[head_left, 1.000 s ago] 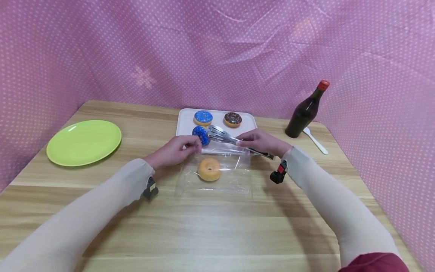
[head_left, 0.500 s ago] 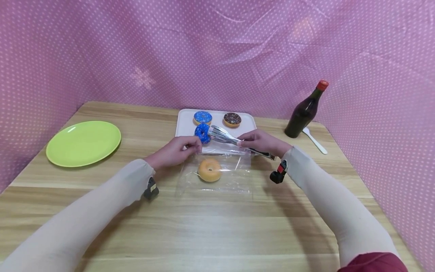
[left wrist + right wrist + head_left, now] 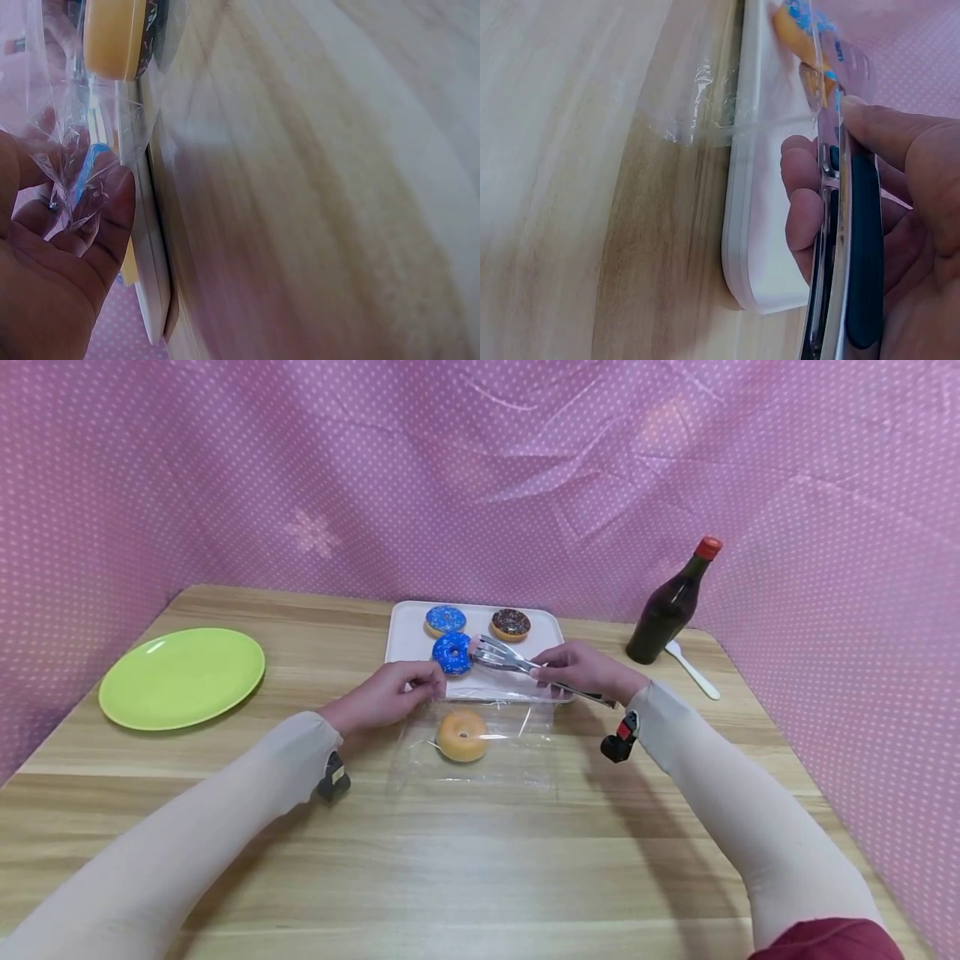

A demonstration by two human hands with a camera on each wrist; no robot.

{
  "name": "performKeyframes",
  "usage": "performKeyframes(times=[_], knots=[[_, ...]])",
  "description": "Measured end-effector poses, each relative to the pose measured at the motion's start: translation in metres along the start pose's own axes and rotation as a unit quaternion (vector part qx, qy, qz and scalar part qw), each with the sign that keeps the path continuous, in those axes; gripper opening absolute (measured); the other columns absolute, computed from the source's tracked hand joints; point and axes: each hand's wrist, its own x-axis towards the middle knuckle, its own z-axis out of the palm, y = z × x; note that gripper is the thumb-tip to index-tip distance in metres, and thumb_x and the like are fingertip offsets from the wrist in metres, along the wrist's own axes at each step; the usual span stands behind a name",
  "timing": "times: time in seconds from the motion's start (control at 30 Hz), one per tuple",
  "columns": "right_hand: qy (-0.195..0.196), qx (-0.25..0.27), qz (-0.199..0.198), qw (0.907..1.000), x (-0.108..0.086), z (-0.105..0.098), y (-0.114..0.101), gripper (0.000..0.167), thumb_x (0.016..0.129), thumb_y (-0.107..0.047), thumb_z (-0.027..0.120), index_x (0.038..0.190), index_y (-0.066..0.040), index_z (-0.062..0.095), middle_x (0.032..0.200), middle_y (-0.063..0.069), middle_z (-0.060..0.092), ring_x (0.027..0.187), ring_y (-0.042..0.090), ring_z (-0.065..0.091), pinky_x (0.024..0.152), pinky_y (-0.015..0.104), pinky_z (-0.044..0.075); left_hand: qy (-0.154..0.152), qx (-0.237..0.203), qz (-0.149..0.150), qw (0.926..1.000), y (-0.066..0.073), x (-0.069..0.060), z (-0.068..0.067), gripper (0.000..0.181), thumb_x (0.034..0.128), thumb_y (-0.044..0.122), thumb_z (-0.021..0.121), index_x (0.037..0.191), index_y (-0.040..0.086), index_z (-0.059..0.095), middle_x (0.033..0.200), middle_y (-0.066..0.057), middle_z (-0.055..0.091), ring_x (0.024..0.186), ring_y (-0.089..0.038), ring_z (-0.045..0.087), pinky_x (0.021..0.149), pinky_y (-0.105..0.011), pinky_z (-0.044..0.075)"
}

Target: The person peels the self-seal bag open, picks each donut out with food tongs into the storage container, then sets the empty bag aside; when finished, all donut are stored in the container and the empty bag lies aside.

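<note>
My left hand [image 3: 390, 693] pinches the gathered edge of a clear plastic bag [image 3: 64, 142], curled fingers and thumb showing in the left wrist view. Inside the bag [image 3: 517, 768] lies a doughnut [image 3: 451, 745], plain side up, its dark sprinkled icing toward the table. My right hand [image 3: 577, 668] grips metal tongs [image 3: 504, 656] with black handle pads [image 3: 864, 255]. The tong tips meet the right edge of a blue-iced doughnut [image 3: 444, 653] over the white tray [image 3: 401, 647]; whether they clamp it I cannot tell. Bag film stretches up beside the tongs in the right wrist view.
Another blue-iced doughnut [image 3: 445, 620] and a chocolate-iced doughnut [image 3: 511, 623] sit at the tray's back. A green plate [image 3: 182, 678] lies at left. A dark bottle with a red cap [image 3: 666, 610] stands at back right, beside a white spoon [image 3: 693, 671].
The front blue doughnut has moved slightly up and right and turned its iced face more toward the head camera. The tongs and right hand shifted slightly right. The left hand stayed nearly still.
</note>
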Motion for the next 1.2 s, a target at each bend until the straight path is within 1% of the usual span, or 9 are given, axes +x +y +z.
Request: performKeyframes(times=[0.1,0.27,0.43,0.57,0.7,0.8,1.03,1.13,1.2], knots=[[0.004,0.0,0.001,1.0,-0.001,0.002,-0.001,0.035,0.106,-0.02,0.061,0.133,0.0,0.068,0.103,0.019,0.075,0.077,0.016,0.064,0.07,0.029,0.057,-0.002,0.0,-0.001,1.0,0.001,0.001,0.0,0.018,0.1041,-0.001,0.055,0.104,0.011,0.068,0.104,-0.007,0.066,0.099,-0.023,0.056,0.092,-0.038,0.049],[0.008,-0.003,0.003,1.0,0.001,0.006,-0.003,0.033,0.106,-0.02,0.062,0.132,-0.001,0.069,0.096,0.014,0.076,0.07,0.013,0.062,0.063,0.026,0.055,-0.001,0.0,-0.001,1.0,0.002,0.001,0.002,0.017,0.104,-0.001,0.055,0.104,0.01,0.068,0.104,-0.007,0.065,0.099,-0.024,0.056,0.091,-0.038,0.049],[0.013,-0.028,-0.02,0.9993,0.003,0.009,-0.007,0.03,0.104,-0.018,0.064,0.128,-0.001,0.072,0.091,0.01,0.076,0.065,0.01,0.058,0.058,0.021,0.049,0.003,0.0,0.003,1.0,0.001,0.001,0.002,0.017,0.1039,-0.001,0.055,0.103,0.01,0.068,0.104,-0.007,0.065,0.1,-0.024,0.057,0.092,-0.038,0.049],[0.013,-0.027,-0.029,0.9991,0.005,0.01,-0.008,0.029,0.104,-0.016,0.064,0.127,0.0,0.072,0.09,0.012,0.075,0.063,0.009,0.056,0.056,0.02,0.047,0.003,0.001,0.005,1.0,-0.001,0.001,0.002,0.017,0.104,-0.001,0.055,0.103,0.011,0.068,0.104,-0.007,0.066,0.1,-0.024,0.056,0.092,-0.039,0.049],[0.013,-0.031,-0.021,0.9992,0.006,0.011,-0.008,0.032,0.104,-0.016,0.063,0.13,0.002,0.07,0.097,0.018,0.076,0.065,0.011,0.058,0.057,0.021,0.049,-0.001,0.004,0.009,0.9999,-0.003,0.002,0.002,0.017,0.1043,-0.001,0.055,0.104,0.01,0.068,0.104,-0.007,0.065,0.101,-0.023,0.056,0.092,-0.038,0.049],[0.014,-0.038,-0.012,0.9991,0.006,0.012,-0.006,0.035,0.104,-0.018,0.064,0.133,0.002,0.068,0.1,0.019,0.076,0.066,0.012,0.059,0.058,0.022,0.05,-0.003,0.007,0.013,0.9999,-0.003,0.003,0.002,0.017,0.1047,0.0,0.055,0.105,0.01,0.069,0.103,-0.007,0.066,0.1,-0.023,0.056,0.091,-0.038,0.049],[0.019,-0.051,-0.018,0.9984,0.006,0.012,-0.005,0.035,0.104,-0.017,0.064,0.134,0.001,0.067,0.091,0.011,0.074,0.067,0.01,0.057,0.059,0.021,0.048,-0.001,0.008,0.021,0.9997,-0.003,0.003,0.002,0.017,0.1048,0.001,0.055,0.104,0.011,0.068,0.1,-0.006,0.066,0.097,-0.022,0.056,0.088,-0.037,0.049],[0.021,-0.061,-0.023,0.9977,0.004,0.01,-0.004,0.035,0.105,-0.017,0.063,0.135,0.0,0.067,0.089,0.01,0.072,0.069,0.011,0.059,0.061,0.022,0.051,0.001,0.009,0.023,0.9997,-0.003,0.003,0.002,0.016,0.1048,0.001,0.055,0.103,0.011,0.068,0.1,-0.006,0.066,0.096,-0.022,0.057,0.087,-0.036,0.05],[0.022,-0.062,-0.025,0.9975,0.001,0.008,-0.003,0.036,0.105,-0.018,0.063,0.136,-0.001,0.066,0.091,0.011,0.072,0.073,0.014,0.062,0.065,0.025,0.054,0.003,0.009,0.024,0.9997,-0.004,0.002,0.002,0.016,0.1046,0.001,0.055,0.103,0.011,0.068,0.101,-0.006,0.067,0.096,-0.022,0.057,0.087,-0.036,0.05]])
